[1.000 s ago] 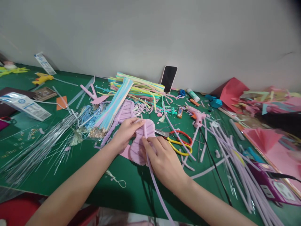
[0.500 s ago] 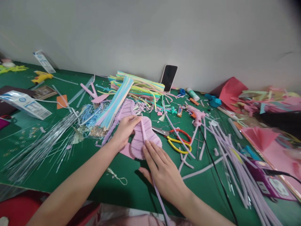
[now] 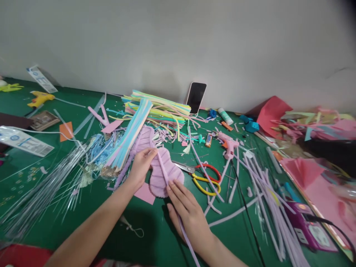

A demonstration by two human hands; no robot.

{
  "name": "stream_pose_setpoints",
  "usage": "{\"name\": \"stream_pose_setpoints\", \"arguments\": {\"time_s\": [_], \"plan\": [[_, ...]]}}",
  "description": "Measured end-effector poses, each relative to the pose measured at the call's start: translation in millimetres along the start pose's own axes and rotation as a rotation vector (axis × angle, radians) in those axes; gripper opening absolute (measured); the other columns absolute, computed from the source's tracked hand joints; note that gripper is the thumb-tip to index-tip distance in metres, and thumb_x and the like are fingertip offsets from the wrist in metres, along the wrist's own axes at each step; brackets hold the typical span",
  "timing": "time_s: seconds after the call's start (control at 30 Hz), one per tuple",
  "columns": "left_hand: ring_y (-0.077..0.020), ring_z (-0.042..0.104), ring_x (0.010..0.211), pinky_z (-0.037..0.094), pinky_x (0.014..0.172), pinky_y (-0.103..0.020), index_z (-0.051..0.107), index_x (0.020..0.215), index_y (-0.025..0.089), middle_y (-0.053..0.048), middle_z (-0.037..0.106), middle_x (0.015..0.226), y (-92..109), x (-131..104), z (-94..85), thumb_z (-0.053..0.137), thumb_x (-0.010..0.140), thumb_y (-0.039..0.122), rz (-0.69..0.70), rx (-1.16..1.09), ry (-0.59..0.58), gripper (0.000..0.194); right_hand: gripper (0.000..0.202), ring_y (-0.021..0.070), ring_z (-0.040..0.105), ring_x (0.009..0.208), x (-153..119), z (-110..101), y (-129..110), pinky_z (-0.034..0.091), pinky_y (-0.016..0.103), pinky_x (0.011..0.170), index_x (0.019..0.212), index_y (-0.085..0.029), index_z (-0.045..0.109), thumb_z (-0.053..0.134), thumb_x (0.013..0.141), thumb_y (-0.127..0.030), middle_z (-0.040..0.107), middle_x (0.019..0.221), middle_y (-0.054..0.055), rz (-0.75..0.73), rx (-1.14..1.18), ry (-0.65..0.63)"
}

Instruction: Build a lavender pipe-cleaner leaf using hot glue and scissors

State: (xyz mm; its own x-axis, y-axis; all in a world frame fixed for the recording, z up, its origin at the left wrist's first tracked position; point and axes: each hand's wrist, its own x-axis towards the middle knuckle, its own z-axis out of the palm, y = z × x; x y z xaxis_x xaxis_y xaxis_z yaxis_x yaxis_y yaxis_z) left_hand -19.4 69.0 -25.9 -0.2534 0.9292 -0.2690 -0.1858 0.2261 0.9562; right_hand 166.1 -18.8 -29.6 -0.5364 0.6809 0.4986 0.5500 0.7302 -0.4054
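A lilac piece [image 3: 167,168] covered in fuzzy strips, with a rounded, wavy outline, is between my hands over the table. A long lilac pipe cleaner [image 3: 162,165] runs down across its face. My left hand [image 3: 144,163] pinches the strip's upper end against the piece's top edge. Lower down, the fingers of my right hand [image 3: 186,211] press the strip onto the lower right edge; its thumb is apart, and the strip's tail passes below the hand toward me. Behind my left hand lies another lilac wrapped piece [image 3: 144,137], partly covered by a pastel pipe cleaner bundle [image 3: 133,129].
Scissors [image 3: 205,180] with red and yellow handles lie right of the piece, near a pink glue gun [image 3: 228,144] with a black cord. Loose lilac pipe cleaners [image 3: 275,211] spread at right. Silver wires [image 3: 47,185] lie left. A phone [image 3: 196,97] leans on the wall.
The view has shifted slightly, so the table sits lower and further left. The strip is slightly more slanted across the piece. Both hands keep their places on it.
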Motion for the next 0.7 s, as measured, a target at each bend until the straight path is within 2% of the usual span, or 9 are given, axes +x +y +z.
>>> {"name": "stream_pose_setpoints", "arguments": {"time_s": [0.13, 0.27, 0.37, 0.43, 0.53, 0.6, 0.7], "plan": [[-0.006, 0.038, 0.05, 0.027, 0.042, -0.018, 0.065, 0.084, 0.016, 0.005, 0.055, 0.067, 3.9, 1.7, 1.1, 0.072, 0.075, 0.041, -0.057, -0.035, 0.016, 0.027, 0.051, 0.0257, 0.049, 0.134, 1.6, -3.4, 9.2, 0.054, 0.045, 0.102, 0.14, -0.013, 0.05, 0.052, 0.089, -0.004, 0.063, 0.132, 0.014, 0.061, 0.074, -0.004], [-0.0061, 0.034, 0.048, 0.026, 0.042, -0.019, 0.064, 0.081, 0.017, 0.006, 0.051, 0.063, 7.8, 2.5, 0.6, 0.074, 0.073, 0.04, -0.147, -0.03, 0.055, 0.026, 0.053, 0.0281, 0.049, 0.132, -0.9, -5.5, 17.6, 0.053, 0.048, 0.101, 0.136, -0.012, 0.053, 0.055, 0.085, 0.001, 0.063, 0.129, 0.016, 0.093, 0.125, -0.012], [-0.0066, 0.035, 0.047, 0.025, 0.042, -0.019, 0.063, 0.083, 0.019, 0.006, 0.051, 0.062, 8.0, 3.3, -2.2, 0.072, 0.076, 0.042, -0.189, -0.017, 0.05, 0.026, 0.047, 0.0282, 0.058, 0.116, 0.1, -7.1, 20.6, 0.056, 0.049, 0.091, 0.125, -0.016, 0.062, 0.062, 0.08, -0.001, 0.062, 0.121, 0.016, 0.144, 0.111, 0.079], [-0.0072, 0.035, 0.046, 0.026, 0.042, -0.02, 0.063, 0.085, 0.02, 0.006, 0.049, 0.06, 6.1, 3.7, -4.6, 0.071, 0.078, 0.043, -0.199, -0.024, 0.049, 0.025, 0.039, 0.0253, 0.061, 0.101, 3.6, -8.6, 21.0, 0.057, 0.045, 0.081, 0.115, -0.018, 0.067, 0.064, 0.079, -0.002, 0.063, 0.109, 0.013, 0.175, 0.081, 0.141], [-0.0085, 0.035, 0.044, 0.028, 0.042, -0.021, 0.064, 0.087, 0.021, 0.007, 0.045, 0.055, 2.8, 4.3, -6.7, 0.069, 0.08, 0.045, -0.197, 0.001, 0.033, 0.025, 0.035, 0.0201, 0.059, 0.083, 9.8, -11.2, 20.2, 0.056, 0.038, 0.071, 0.11, -0.017, 0.068, 0.063, 0.078, -0.002, 0.064, 0.088, 0.008, 0.166, 0.096, 0.119], [-0.0091, 0.035, 0.043, 0.028, 0.042, -0.022, 0.064, 0.088, 0.021, 0.007, 0.042, 0.052, 2.4, 4.2, -6.4, 0.069, 0.08, 0.046, -0.193, 0.028, 0.031, 0.026, 0.036, 0.0191, 0.059, 0.078, 11.4, -12.5, 19.4, 0.055, 0.036, 0.068, 0.111, -0.016, 0.067, 0.062, 0.078, -0.001, 0.065, 0.082, 0.006, 0.145, 0.126, 0.086], [-0.0091, 0.036, 0.043, 0.026, 0.041, -0.022, 0.063, 0.086, 0.021, 0.007, 0.045, 0.054, 5.1, 3.0, -2.6, 0.068, 0.08, 0.048, -0.134, 0.035, 0.03, 0.028, 0.038, 0.0202, 0.061, 0.082, 8.8, -11.8, 19.2, 0.056, 0.036, 0.069, 0.114, -0.016, 0.066, 0.062, 0.079, -0.001, 0.069, 0.085, 0.007, 0.109, 0.169, 0.085]]}}
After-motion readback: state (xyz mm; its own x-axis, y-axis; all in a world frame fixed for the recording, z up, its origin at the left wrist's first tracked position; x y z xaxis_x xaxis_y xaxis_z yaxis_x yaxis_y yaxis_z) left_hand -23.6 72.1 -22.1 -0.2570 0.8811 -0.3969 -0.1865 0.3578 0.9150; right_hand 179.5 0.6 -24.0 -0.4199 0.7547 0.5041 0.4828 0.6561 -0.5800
